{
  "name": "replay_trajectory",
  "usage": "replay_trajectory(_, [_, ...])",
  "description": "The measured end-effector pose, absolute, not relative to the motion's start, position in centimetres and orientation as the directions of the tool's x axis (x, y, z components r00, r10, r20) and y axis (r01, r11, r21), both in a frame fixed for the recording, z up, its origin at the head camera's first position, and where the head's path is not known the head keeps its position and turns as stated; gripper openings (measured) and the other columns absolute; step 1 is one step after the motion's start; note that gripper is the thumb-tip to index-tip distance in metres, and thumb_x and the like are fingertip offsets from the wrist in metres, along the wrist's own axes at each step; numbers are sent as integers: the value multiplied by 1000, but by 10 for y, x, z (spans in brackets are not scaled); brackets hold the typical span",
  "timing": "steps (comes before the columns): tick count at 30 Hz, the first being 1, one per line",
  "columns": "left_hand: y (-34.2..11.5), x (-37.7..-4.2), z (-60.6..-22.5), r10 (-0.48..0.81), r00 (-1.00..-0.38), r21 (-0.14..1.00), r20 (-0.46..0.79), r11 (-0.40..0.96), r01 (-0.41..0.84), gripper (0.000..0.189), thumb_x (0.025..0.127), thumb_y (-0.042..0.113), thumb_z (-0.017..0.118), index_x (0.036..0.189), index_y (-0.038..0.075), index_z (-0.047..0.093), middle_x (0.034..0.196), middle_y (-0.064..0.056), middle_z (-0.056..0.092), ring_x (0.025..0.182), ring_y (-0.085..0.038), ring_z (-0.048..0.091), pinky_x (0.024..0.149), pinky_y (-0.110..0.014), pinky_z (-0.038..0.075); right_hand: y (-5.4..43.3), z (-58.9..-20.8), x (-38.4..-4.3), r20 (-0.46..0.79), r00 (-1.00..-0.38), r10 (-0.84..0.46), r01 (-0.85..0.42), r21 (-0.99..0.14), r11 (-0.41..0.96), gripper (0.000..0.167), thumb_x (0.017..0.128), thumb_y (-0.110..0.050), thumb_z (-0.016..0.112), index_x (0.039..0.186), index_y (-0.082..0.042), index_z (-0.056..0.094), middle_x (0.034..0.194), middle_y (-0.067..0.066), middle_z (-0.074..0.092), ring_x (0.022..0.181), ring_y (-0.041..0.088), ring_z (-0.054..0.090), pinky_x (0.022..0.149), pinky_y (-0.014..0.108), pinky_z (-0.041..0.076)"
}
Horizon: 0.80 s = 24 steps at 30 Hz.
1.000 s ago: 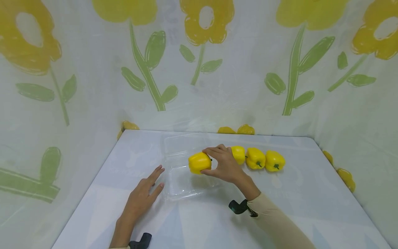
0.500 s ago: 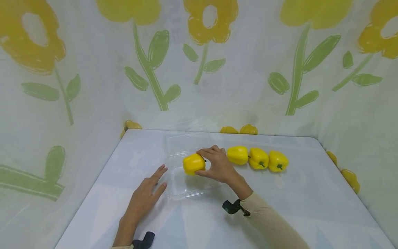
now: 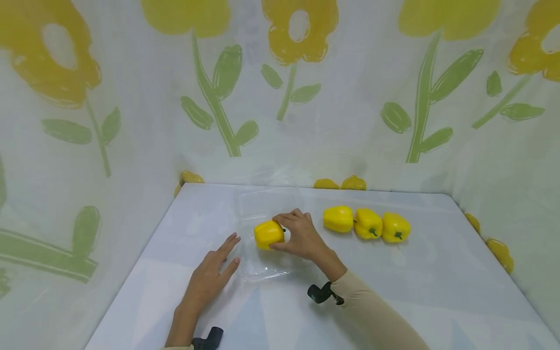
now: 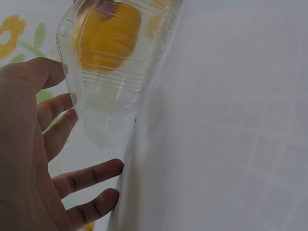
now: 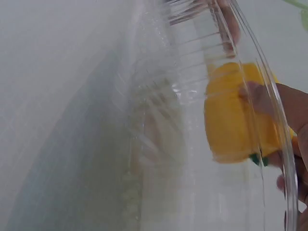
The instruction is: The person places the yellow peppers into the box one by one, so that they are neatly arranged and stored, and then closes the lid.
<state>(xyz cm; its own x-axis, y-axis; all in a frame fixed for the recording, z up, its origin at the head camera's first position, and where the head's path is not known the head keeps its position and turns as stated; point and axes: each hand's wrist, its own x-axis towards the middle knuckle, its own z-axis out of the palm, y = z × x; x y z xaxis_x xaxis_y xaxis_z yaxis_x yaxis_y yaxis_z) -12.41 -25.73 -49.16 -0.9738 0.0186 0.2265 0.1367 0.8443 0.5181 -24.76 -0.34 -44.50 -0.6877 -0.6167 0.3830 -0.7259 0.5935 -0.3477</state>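
A yellow bell pepper (image 3: 267, 235) is pinched between the thumb and fingers of my right hand (image 3: 303, 239), over the near tray of a clear plastic clamshell box (image 3: 261, 278). In the right wrist view the pepper (image 5: 230, 120) shows through the clear side wall, its green stem toward the hand. My left hand (image 3: 209, 281) rests at the left side of the box with fingers extended and spread. Its upper fingertips meet the rim of the box (image 4: 91, 98) in the left wrist view. Whether the pepper touches the tray floor is hard to tell.
Three more yellow bell peppers, the left one (image 3: 338, 219), the middle one (image 3: 367, 224) and the right one (image 3: 395, 228), stand in a row right of the box. The box's lid (image 3: 269, 201) lies folded back toward the table's rear edge. A flower-printed curtain (image 3: 341, 136) surrounds the table.
My right hand has carried the pepper left and lower, from the right part of the box to over its near tray. The left hand keeps its place beside the box.
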Motion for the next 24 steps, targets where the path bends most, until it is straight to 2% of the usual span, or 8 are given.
replay_trajectory(9, [-259,-124,-495,25,-969,501,246,852,149,55,102,43,55,155,39,37,159,22,29,112,-18,55,87,-45,52,-19,-451,-247,385,-677,-627,-735,-307,604,69,74,-50,86,130,-15,67,129,0,67,104,17,52,84,37,38])
replay_trajectory(24, [-258,-123,-493,26,-967,494,253,856,152,55,102,46,53,155,37,37,159,21,30,112,-16,55,83,-43,52,-34,-456,-242,333,-713,-617,-699,-279,658,71,74,-53,86,131,-15,66,130,-1,66,105,16,52,83,35,38])
